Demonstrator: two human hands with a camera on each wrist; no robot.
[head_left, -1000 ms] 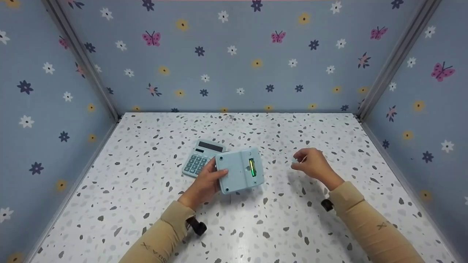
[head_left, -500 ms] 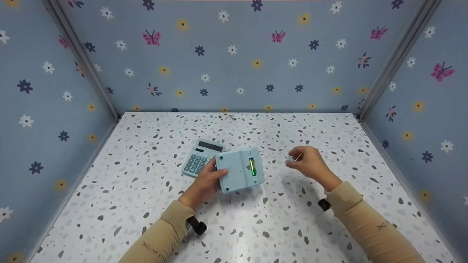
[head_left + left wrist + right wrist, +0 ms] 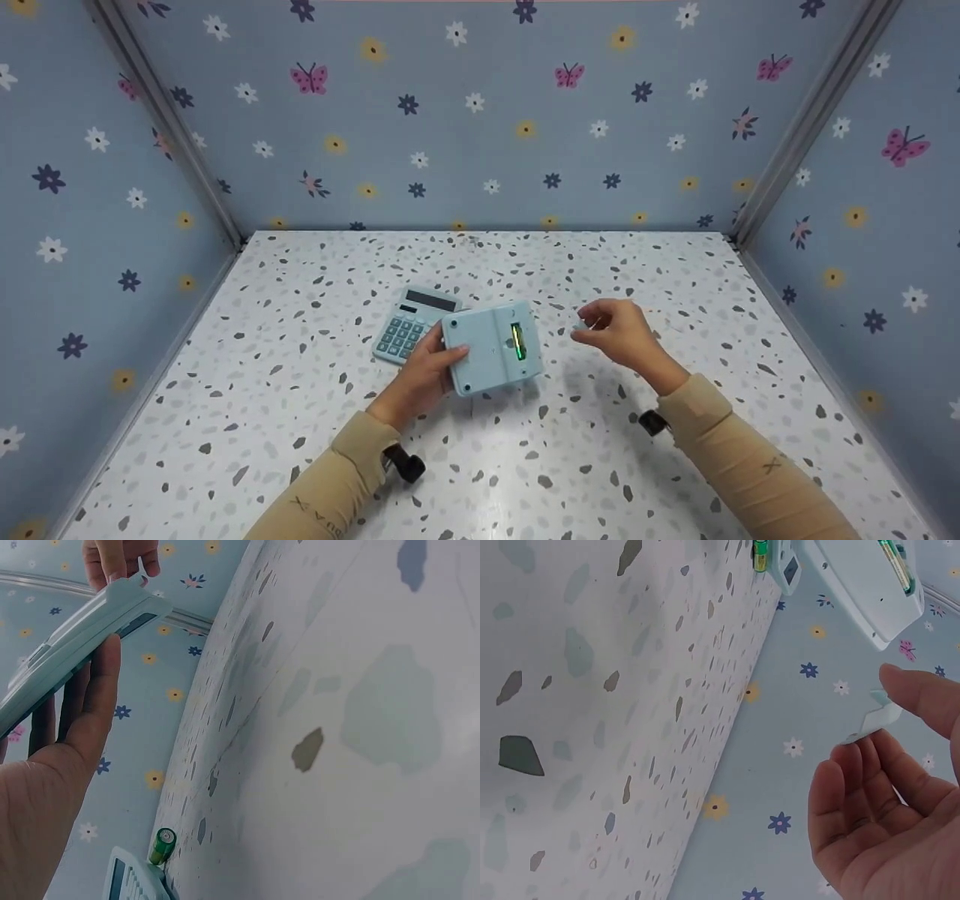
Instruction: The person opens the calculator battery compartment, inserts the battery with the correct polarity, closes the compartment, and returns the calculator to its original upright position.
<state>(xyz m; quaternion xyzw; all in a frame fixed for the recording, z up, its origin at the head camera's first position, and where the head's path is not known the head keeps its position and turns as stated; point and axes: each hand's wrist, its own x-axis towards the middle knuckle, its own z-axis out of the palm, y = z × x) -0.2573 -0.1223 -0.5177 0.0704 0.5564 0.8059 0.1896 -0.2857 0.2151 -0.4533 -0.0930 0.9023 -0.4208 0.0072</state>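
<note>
My left hand (image 3: 417, 377) grips a light blue calculator (image 3: 484, 354) above the table, its back turned up and thumb on the near-left edge. A green battery (image 3: 895, 564) sits in its uncovered slot. To the right, apart from it, my right hand (image 3: 621, 335) pinches a small pale blue battery cover (image 3: 879, 717) between thumb and fingertips. Behind the held calculator a second light blue calculator (image 3: 401, 330) lies face up, partly covered. Beside that one, a loose green battery (image 3: 163, 846) shows in the left wrist view; the head view hides it.
The speckled white table (image 3: 315, 457) is closed in by blue flowered panels (image 3: 480, 135) at the back and both sides. Metal strips (image 3: 810, 127) run up the back corners. Each wrist wears a black camera mount (image 3: 405, 463).
My right hand has moved left with the battery cover, closer to the held calculator. The left hand and its calculator have stayed almost still.
</note>
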